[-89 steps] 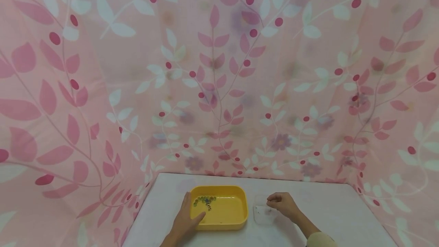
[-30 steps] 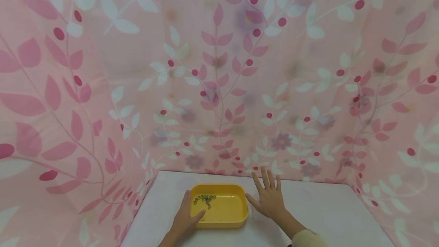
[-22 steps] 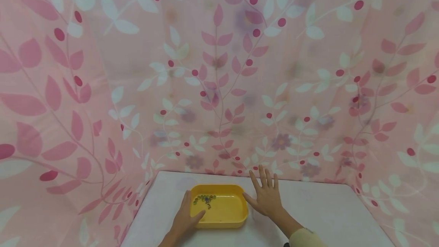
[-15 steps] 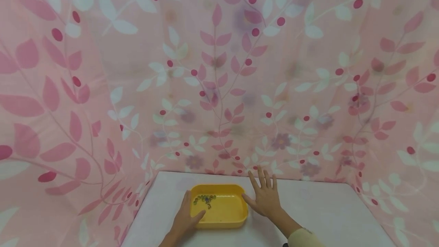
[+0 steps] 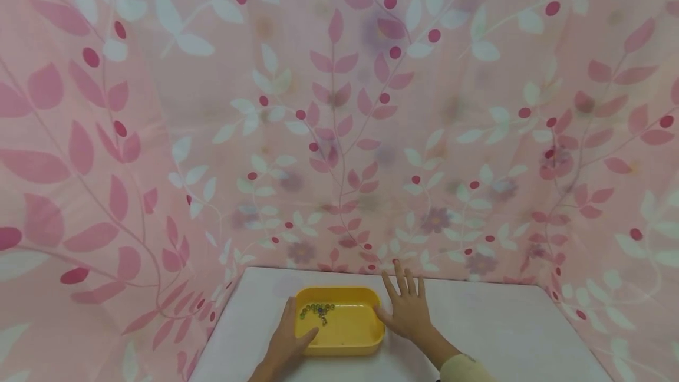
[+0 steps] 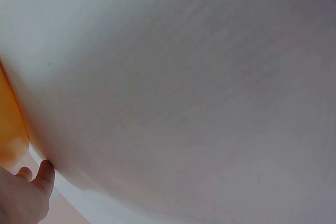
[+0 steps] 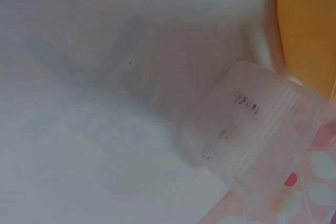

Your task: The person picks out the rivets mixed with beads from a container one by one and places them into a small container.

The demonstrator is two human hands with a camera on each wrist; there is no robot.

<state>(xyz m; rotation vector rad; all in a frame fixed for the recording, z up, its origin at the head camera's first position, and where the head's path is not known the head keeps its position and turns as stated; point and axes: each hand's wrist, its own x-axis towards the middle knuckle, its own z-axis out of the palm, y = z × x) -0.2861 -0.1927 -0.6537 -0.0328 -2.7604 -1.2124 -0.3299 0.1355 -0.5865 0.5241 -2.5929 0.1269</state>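
Observation:
A yellow tray (image 5: 366,343) sits on the white table, with several small dark beads (image 5: 317,309) in its far left corner. My left hand (image 5: 283,341) lies along the tray's left wall with straight fingers, the thumb resting over the rim. My right hand (image 5: 405,308) is flat, fingers spread, just right of the tray, thumb at its right wall. A clear plastic bag (image 7: 262,129) lies on the table beside the tray (image 7: 310,24) in the right wrist view. The head view does not show the bag. The left wrist view shows only fingertips (image 6: 44,174) and the tabletop.
The white table (image 5: 504,335) is enclosed at the back and both sides by a pink leaf-patterned curtain (image 5: 339,134). Bare tabletop stretches to the right of my right hand. The curtain's hem (image 7: 310,177) lies close to the bag.
Three seconds ago my right hand pinched the clear bag right of the tray. It now lies flat and spread, and has slid slightly left toward the tray. The left hand has not moved.

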